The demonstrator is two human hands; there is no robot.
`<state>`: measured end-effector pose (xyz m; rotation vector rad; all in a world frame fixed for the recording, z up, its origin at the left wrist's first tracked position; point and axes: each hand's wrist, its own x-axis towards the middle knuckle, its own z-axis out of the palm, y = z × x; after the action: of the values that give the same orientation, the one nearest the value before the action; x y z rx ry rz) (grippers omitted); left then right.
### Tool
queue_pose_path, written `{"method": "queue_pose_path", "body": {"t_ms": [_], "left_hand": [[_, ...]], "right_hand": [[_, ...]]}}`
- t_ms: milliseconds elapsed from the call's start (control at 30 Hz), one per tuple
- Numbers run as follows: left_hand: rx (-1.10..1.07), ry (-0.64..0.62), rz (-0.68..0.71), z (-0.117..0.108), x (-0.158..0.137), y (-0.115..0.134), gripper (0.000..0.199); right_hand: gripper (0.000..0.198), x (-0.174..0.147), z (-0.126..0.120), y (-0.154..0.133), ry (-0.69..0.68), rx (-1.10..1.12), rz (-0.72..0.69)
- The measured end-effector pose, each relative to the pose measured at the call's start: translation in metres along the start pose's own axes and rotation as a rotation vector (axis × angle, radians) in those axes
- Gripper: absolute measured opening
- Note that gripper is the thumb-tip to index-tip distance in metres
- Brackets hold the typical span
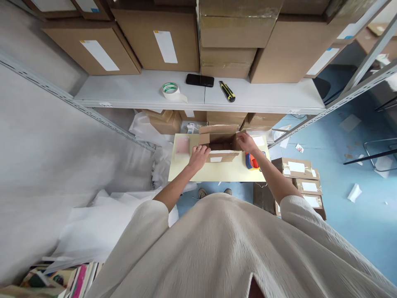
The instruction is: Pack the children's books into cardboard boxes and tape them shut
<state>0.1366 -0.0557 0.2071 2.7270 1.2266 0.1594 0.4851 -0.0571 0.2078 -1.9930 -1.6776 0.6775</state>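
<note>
A small cardboard box (pixel 229 157) stands on a pale yellow table (pixel 217 176) with its top flaps spread and its inside dark. My left hand (pixel 199 157) grips the box at its near left corner, fingers curled over the edge. At the right end, my right hand (pixel 246 142) pinches a side flap; its fingertips are partly hidden against the cardboard. What lies deep in the box is too dark to make out. Just below my right forearm sits a blue and red tape dispenser (pixel 252 161). A pinkish sheet (pixel 182 145) lies left of the box.
Ahead, a grey shelf (pixel 124 89) carries large cartons (pixel 173 41), a tape roll (pixel 171 89), a black phone (pixel 199 80) and a yellow-black box cutter (pixel 228 91). Stacked cartons (pixel 300 182) stand on the floor at right. White foam sheets (pixel 102 223) and books (pixel 77 279) are at left.
</note>
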Motion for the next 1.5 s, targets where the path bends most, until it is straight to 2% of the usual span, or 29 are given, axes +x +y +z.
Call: {"method": "queue_pose_path", "body": {"t_ms": [167,300,433,500,600,700,800,900,1000,1067,1267,1500], "left_hand": [[-0.085,-0.028,0.033,-0.005,-0.015,0.003,0.043],[-0.191,-0.155,0.037,-0.006,-0.011,0.0,0.041],[-0.226,-0.275,0.118,0.001,0.004,-0.005,0.045],[-0.196,-0.326,0.158,0.008,0.013,-0.007,0.056],[-0.142,-0.394,0.171,0.018,0.027,-0.011,0.077],[-0.1,-0.396,0.155,0.024,0.037,-0.015,0.097],[-0.088,-0.342,0.077,0.026,0.037,-0.019,0.112],[-0.094,-0.297,-0.093,0.028,0.029,-0.022,0.13],[-0.113,-0.299,-0.247,0.034,0.02,-0.025,0.143],[-0.13,-0.301,-0.292,0.039,0.014,-0.026,0.146],[-0.2,-0.285,-0.314,0.051,0.007,-0.03,0.146],[-0.245,-0.304,-0.306,0.053,0.008,-0.032,0.148]], "right_hand": [[0.052,-0.008,0.005,0.004,-0.165,-0.304,0.044],[0.056,-0.017,0.016,0.004,-0.233,-0.44,0.046],[0.065,-0.021,0.02,0.002,-0.274,-0.494,0.015],[0.081,-0.021,0.019,0.0,-0.327,-0.498,-0.015],[0.118,-0.015,0.015,-0.003,-0.453,-0.519,-0.039],[0.147,-0.002,0.012,-0.007,-0.555,-0.575,-0.032],[0.166,0.011,0.011,-0.01,-0.62,-0.603,-0.042],[0.177,0.019,0.01,-0.015,-0.657,-0.623,-0.059],[0.184,0.024,0.011,-0.019,-0.697,-0.677,-0.045],[0.187,0.028,0.013,-0.02,-0.722,-0.709,-0.033],[0.19,0.04,0.016,-0.019,-0.734,-0.719,-0.041],[0.187,0.052,0.01,-0.021,-0.803,-0.724,-0.043]]}}
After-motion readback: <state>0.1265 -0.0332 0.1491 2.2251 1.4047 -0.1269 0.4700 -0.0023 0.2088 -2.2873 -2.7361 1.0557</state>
